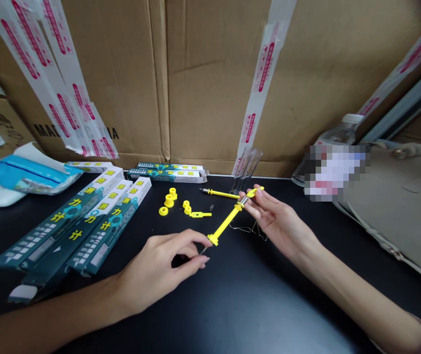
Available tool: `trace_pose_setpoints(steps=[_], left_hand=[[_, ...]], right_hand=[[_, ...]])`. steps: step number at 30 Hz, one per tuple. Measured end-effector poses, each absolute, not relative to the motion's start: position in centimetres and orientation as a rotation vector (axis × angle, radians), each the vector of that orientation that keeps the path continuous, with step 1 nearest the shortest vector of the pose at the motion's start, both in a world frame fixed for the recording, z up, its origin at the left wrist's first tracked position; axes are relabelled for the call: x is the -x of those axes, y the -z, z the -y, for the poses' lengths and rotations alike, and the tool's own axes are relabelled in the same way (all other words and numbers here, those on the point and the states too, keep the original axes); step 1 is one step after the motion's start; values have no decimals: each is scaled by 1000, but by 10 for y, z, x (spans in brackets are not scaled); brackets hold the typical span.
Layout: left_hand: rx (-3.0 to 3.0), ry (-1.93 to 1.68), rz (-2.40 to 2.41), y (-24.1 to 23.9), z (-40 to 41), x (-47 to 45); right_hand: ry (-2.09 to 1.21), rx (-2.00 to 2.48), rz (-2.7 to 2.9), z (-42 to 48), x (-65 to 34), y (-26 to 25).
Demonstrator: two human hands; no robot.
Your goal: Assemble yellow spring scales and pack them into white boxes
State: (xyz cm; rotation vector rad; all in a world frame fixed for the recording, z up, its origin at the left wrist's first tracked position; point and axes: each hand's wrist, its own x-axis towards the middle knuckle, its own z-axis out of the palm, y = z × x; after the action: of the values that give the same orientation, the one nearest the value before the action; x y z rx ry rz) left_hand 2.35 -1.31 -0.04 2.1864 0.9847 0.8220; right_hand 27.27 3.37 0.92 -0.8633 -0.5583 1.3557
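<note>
A long yellow rod-shaped tool [228, 220] with a metal collar spans between both hands above the black table [232, 305]. My right hand [276, 219] pinches its upper end near the metal collar. My left hand [162, 268] pinches the lower end, thumb and forefinger closed at its yellow tip. Just behind lie a second yellow rod [220, 194], several small yellow caps [169, 199], a flat yellow piece [199, 214] and a tiny spring [211, 207]. A clear plastic tube [245, 169] and a thin wire clip [249, 229] lie by my right hand.
Green-and-white printed boxes [81, 223] lie fanned at the left, two more [168, 172] at the back. A blue plastic bag [26, 172] sits far left. Taped cardboard cartons [203, 78] wall the back. A water bottle [337, 135] and a beige bag [402, 201] stand at the right.
</note>
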Motion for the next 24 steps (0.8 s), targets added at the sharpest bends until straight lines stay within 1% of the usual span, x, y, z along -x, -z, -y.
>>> trace_pose_setpoints(steps=[8, 12, 21, 24], left_hand=[[-2199, -1003, -1013, 4, 11, -24], [-2279, -1031, -1037, 5, 12, -23], [-3115, -1134, -805, -5, 22, -28], [-3359, -1112, -675, -8, 23, -28]], right_hand=[[-1361, 897, 555, -35, -272, -8], [-1359, 911, 562, -35, -272, -7], [-1337, 934, 572, -36, -278, -8], [-1325, 948, 561, -36, -281, -7]])
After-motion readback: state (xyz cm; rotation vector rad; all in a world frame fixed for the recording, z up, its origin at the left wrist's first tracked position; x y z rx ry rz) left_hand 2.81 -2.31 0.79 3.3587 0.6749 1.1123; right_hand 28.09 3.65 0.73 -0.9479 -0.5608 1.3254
